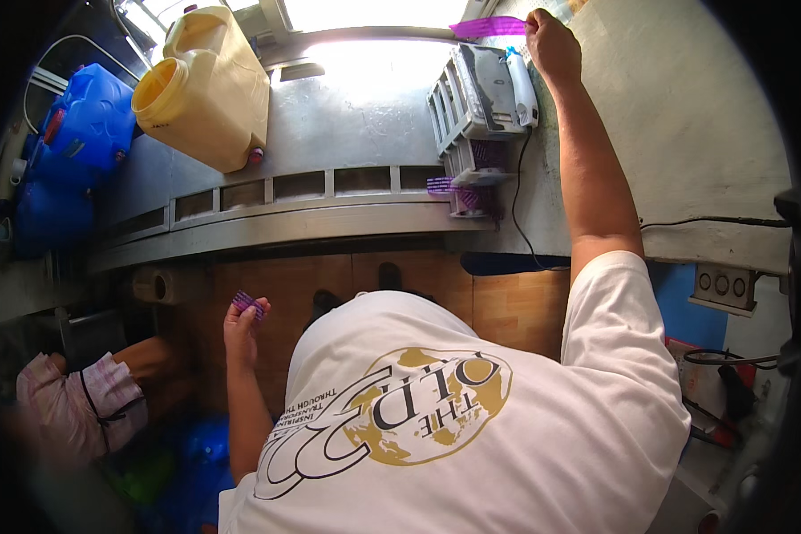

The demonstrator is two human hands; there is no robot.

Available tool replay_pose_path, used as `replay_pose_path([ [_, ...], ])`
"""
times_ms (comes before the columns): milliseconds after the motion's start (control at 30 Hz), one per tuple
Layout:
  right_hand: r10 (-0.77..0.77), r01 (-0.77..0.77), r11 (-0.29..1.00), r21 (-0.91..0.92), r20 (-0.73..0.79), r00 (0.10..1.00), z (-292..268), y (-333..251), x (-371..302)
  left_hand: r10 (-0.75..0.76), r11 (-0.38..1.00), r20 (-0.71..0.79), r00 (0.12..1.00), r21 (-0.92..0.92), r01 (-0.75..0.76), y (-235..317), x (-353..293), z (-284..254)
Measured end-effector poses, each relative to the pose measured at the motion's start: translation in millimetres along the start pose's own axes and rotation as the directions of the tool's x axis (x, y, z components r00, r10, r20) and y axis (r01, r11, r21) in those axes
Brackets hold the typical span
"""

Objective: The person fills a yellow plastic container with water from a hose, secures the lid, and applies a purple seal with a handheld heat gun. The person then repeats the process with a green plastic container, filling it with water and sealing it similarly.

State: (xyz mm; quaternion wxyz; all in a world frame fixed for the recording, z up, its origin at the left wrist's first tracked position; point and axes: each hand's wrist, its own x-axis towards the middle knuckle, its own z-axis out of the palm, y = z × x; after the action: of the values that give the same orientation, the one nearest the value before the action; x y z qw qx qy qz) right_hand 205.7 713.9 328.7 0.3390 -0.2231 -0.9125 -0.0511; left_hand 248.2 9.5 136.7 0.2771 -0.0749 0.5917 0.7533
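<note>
My right hand point(554, 52) is raised at the far right, its fingers closed on the end of a flat purple plastic strip point(489, 28). The strip stretches leftward above a grey slotted rack point(479, 98). Down at the left, in front of the counter edge, my left hand point(242, 331) pinches a small bunch of printed purple strips point(248, 304). More printed purple strips point(440, 185) stick out of the rack's lower tiers. A white corded handheld device point(521, 89) rests against the rack's right side, just below my right hand.
On the metal counter point(351, 125) stands a cream jerrycan point(209, 93) with blue containers point(84, 116) beside it. A cord hangs over the front edge. Another person's patterned clothing point(89, 400) shows at lower left. A socket box point(724, 289) sits at right.
</note>
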Motion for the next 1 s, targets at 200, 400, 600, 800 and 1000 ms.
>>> replay_pose_path([
  [200, -0.047, 0.092, 0.985, -0.148, 0.281, 0.958, 50, -10, -88, -0.068, 0.998, -0.117, 0.991, -0.020, 0.066, -7, -28, -35],
  [400, -0.070, 0.149, 0.970, -0.192, 0.365, 0.928, 43, -26, -133, -0.120, 0.993, -0.119, 0.986, -0.025, 0.118, 10, -27, -54],
  [600, 0.308, -0.654, 0.694, 0.303, 0.696, 0.649, 39, -89, -219, -0.141, 0.990, -0.124, 0.982, -0.001, 0.142, 47, -1, -47],
  [800, 0.328, -0.961, -0.270, 0.067, 0.944, -0.027, 91, -126, -334, -0.196, 0.974, -0.106, 0.975, 0.094, 0.206, 71, 14, -32],
  [1000, 0.403, -0.862, -0.504, 0.049, 0.896, -0.185, 123, -121, -329, -0.236, 0.946, -0.101, 0.967, 0.202, 0.252, 90, 13, -16],
])
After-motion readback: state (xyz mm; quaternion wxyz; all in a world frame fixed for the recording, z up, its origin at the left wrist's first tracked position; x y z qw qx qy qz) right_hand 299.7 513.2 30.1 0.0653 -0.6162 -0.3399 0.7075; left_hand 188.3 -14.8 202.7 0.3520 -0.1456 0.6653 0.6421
